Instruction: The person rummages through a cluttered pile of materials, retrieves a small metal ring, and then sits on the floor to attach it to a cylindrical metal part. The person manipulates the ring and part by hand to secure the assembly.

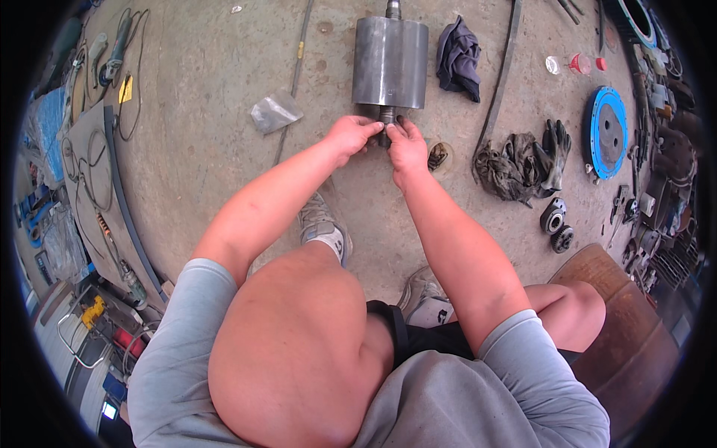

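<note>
1. The bare left hand (348, 140) and bare right hand (408, 149) meet at the near end of a dark, threaded steel shaft (387, 114); both thumbs and forefingers pinch it, the other fingers partly hidden.
2. Right of them, a crumpled blackened rag (508, 168) lies between the hands and the concrete floor's (202, 142) cluttered right edge.
3. Leftward, a wide stretch of concrete reaches past a clear plastic bag (275, 113) toward the floor's left edge.
4. Beyond the hands, the shaft enters a broad grey steel cylinder (390, 63), near the floor's far visible edge.
5. A dark crumpled cloth (458, 60) lies just right of the cylinder.
</note>
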{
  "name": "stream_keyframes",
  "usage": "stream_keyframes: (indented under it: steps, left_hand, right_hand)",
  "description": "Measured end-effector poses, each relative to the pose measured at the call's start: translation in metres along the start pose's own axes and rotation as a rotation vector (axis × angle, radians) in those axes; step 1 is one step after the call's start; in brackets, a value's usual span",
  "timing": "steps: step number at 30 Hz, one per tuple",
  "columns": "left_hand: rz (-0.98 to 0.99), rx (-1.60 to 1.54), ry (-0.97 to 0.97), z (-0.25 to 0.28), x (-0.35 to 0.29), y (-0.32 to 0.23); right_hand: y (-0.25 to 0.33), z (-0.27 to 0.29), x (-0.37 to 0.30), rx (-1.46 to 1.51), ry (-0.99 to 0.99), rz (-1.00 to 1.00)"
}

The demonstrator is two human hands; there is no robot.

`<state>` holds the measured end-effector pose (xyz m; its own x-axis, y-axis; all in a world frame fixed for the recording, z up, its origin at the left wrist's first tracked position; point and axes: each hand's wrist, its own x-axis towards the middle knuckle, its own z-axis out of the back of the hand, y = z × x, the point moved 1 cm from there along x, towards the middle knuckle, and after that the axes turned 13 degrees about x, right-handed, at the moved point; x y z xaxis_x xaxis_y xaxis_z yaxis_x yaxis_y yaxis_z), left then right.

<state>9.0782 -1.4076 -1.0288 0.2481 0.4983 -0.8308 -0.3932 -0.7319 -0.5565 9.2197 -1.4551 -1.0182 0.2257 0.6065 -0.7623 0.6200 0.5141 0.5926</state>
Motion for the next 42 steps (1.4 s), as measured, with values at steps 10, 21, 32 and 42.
stream_keyframes:
  steps: [10, 21, 32, 42]
  left_hand:
    - [0.048, -0.033, -0.054, -0.006, -0.005, -0.002]
    - [-0.022, 0.28, -0.206, -0.007, -0.011, -0.016]
    - [-0.09, 0.761, -0.341, 0.0, -0.02, -0.027]
    - [-0.178, 1.018, -0.459, -0.005, -0.032, -0.034]
  right_hand:
    - [0.001, -0.001, 0.0, 0.025, -0.021, -0.019]
    - [0.008, -0.005, -0.004, 0.01, -0.027, -0.022]
    - [0.009, -0.008, -0.008, 0.023, -0.029, -0.014]
    - [0.005, -0.004, -0.007, 0.017, -0.028, -0.001]
